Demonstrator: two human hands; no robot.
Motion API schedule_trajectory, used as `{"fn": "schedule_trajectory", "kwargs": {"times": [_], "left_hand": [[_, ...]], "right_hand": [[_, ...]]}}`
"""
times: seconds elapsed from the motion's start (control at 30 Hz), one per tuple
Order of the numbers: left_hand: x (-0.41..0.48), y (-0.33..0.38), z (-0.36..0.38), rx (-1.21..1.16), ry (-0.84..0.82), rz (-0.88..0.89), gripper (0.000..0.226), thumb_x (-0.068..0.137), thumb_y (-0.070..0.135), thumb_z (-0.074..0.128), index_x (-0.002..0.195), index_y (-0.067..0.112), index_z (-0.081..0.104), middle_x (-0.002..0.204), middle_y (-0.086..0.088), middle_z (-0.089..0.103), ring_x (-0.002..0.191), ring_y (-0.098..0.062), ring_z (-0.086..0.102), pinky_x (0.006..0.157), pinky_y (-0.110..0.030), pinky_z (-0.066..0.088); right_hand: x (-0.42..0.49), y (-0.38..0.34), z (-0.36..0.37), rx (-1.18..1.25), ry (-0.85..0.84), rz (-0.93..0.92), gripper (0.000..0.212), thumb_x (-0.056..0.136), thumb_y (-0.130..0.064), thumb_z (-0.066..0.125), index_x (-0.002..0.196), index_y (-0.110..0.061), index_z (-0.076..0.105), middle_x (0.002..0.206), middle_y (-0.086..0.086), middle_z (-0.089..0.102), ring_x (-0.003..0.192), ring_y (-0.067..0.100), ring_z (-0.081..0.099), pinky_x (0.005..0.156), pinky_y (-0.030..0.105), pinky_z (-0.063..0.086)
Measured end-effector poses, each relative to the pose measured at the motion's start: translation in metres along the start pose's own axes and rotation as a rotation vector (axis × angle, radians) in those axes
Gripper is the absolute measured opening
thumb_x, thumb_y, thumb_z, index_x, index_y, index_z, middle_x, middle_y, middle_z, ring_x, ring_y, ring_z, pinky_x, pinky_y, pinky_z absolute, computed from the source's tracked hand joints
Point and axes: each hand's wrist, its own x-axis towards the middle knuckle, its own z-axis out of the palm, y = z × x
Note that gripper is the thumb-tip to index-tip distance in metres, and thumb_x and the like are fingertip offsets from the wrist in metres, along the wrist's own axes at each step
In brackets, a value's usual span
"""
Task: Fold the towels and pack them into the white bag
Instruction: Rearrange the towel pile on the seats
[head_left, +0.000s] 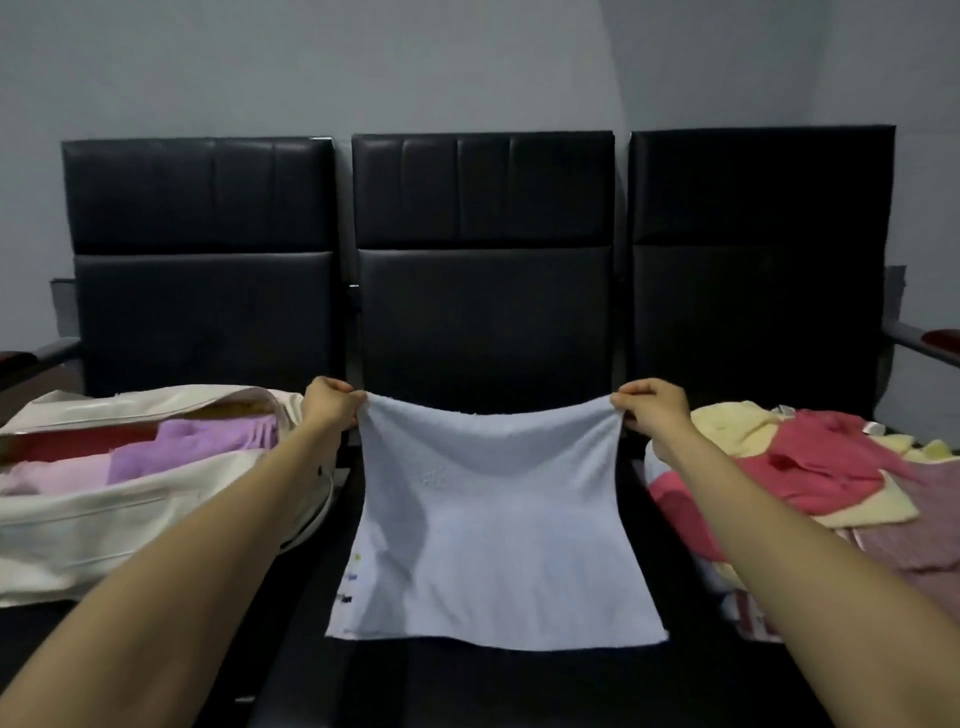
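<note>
Pale blue towel (493, 519) spread over middle seat (483, 332), far edge lifted. Left hand (327, 408) and right hand (652, 410) each pinch a far corner, grip clenched on cloth. Soft, light, limp (sags between corners); best held at corners. White bag (104, 535) on left seat, unzipped, folded towels inside. Unfolded pile (810, 467) on right seat.

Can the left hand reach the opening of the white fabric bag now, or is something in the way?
Probably yes: the left hand is beside the open mouth of the white fabric bag, nothing between them. But it pinches a corner of the pale blue terry towel.
</note>
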Motion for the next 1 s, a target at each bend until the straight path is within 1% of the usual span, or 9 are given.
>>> {"fn": "schedule_trajectory", "kwargs": {"times": [0.17, 0.27, 0.4, 0.53, 0.63, 0.73, 0.83, 0.93, 1.0], "left_hand": [[0.031, -0.043, 0.03, 0.037, -0.211, -0.042, 0.032, 0.08, -0.006, 0.068, 0.106, 0.005, 0.054, 0.095, -0.015, 0.06, 0.093, -0.028, 0.06, 0.083, -0.041, 0.054], [0.028, -0.055, 0.029, 0.145, -0.182, 0.024, 0.03, 0.079, -0.008, 0.069, 0.102, 0.007, 0.057, 0.085, -0.008, 0.062, 0.092, -0.027, 0.061, 0.085, -0.041, 0.053], [0.009, -0.042, 0.009, 0.015, -0.1, 0.105, 0.029, 0.083, -0.008, 0.064, 0.106, 0.007, 0.054, 0.082, -0.004, 0.059, 0.081, -0.02, 0.059, 0.068, -0.025, 0.048], [-0.031, -0.036, -0.024, -0.165, -0.171, -0.043, 0.028, 0.084, -0.017, 0.051, 0.101, 0.004, 0.055, 0.082, -0.014, 0.053, 0.061, -0.015, 0.054, 0.045, -0.018, 0.043], [-0.065, -0.056, -0.046, -0.06, -0.3, -0.14, 0.024, 0.085, -0.018, 0.046, 0.088, 0.004, 0.057, 0.067, -0.012, 0.051, 0.049, -0.015, 0.054, 0.042, -0.018, 0.04], [-0.094, -0.076, -0.058, 0.056, -0.429, -0.274, 0.026, 0.085, -0.015, 0.048, 0.097, 0.007, 0.055, 0.073, -0.01, 0.053, 0.062, -0.017, 0.051, 0.042, -0.018, 0.043], [-0.108, -0.103, -0.06, 0.27, -0.451, -0.248, 0.028, 0.081, -0.016, 0.051, 0.097, 0.006, 0.056, 0.071, -0.011, 0.051, 0.056, -0.018, 0.045, 0.038, -0.017, 0.032], [-0.113, -0.126, -0.061, 0.397, -0.432, -0.245, 0.026, 0.075, -0.015, 0.056, 0.091, 0.006, 0.058, 0.07, -0.011, 0.054, 0.055, -0.019, 0.046, 0.044, -0.019, 0.036], [-0.109, -0.137, -0.058, 0.392, -0.401, -0.234, 0.016, 0.072, -0.002, 0.065, 0.083, 0.006, 0.056, 0.071, -0.009, 0.053, 0.06, -0.018, 0.048, 0.05, -0.023, 0.04]], "right_hand": [[0.021, 0.048, 0.017, -0.023, -0.037, 0.011, 0.017, 0.086, -0.002, 0.067, 0.081, -0.018, 0.062, 0.091, 0.005, 0.064, 0.098, 0.025, 0.062, 0.078, 0.033, 0.052], [0.018, 0.061, 0.019, -0.022, -0.055, -0.01, 0.015, 0.088, -0.003, 0.064, 0.085, -0.017, 0.063, 0.093, 0.004, 0.064, 0.098, 0.022, 0.061, 0.086, 0.035, 0.053], [0.001, 0.047, 0.004, 0.122, -0.021, -0.021, 0.013, 0.09, -0.003, 0.06, 0.091, -0.015, 0.063, 0.1, 0.009, 0.063, 0.095, 0.021, 0.061, 0.076, 0.028, 0.053], [-0.035, 0.036, -0.022, 0.178, -0.057, -0.012, 0.014, 0.09, 0.002, 0.056, 0.091, -0.011, 0.062, 0.086, 0.007, 0.06, 0.081, 0.017, 0.06, 0.069, 0.024, 0.05], [-0.064, 0.046, -0.037, 0.066, -0.192, 0.13, 0.017, 0.09, 0.003, 0.054, 0.089, -0.011, 0.063, 0.09, 0.01, 0.061, 0.088, 0.022, 0.059, 0.079, 0.033, 0.052], [-0.09, 0.068, -0.051, -0.117, -0.319, 0.228, 0.014, 0.089, 0.002, 0.056, 0.092, -0.009, 0.064, 0.097, 0.011, 0.063, 0.091, 0.022, 0.06, 0.084, 0.035, 0.051], [-0.107, 0.088, -0.062, -0.317, -0.36, 0.233, 0.011, 0.087, -0.001, 0.059, 0.088, -0.01, 0.065, 0.093, 0.01, 0.065, 0.089, 0.019, 0.06, 0.086, 0.035, 0.048], [-0.115, 0.097, -0.065, -0.538, -0.456, 0.187, 0.004, 0.087, -0.009, 0.064, 0.089, -0.008, 0.067, 0.086, 0.004, 0.066, 0.081, 0.015, 0.058, 0.072, 0.027, 0.045], [-0.115, 0.101, -0.061, -0.62, -0.427, 0.095, 0.013, 0.087, -0.017, 0.067, 0.089, -0.005, 0.068, 0.082, 0.003, 0.065, 0.078, 0.016, 0.057, 0.066, 0.025, 0.043]]}}
